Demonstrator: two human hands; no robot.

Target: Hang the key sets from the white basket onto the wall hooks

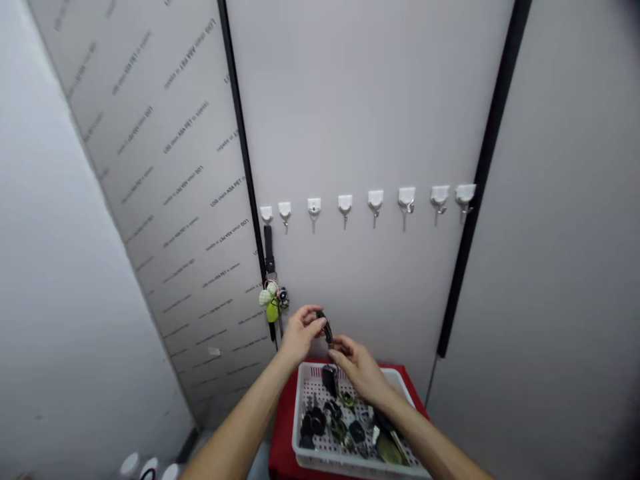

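Black strap [325, 327] hung pinched between the left hand [300, 335] and the right hand [358, 368], both closed narrowly on it, just above a white plastic basket [297, 420].

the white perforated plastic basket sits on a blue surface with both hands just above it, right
Not quite: the head view shows the white perforated plastic basket sitting on a red surface, not a blue one. The left hand and right hand are just above it, as you said.
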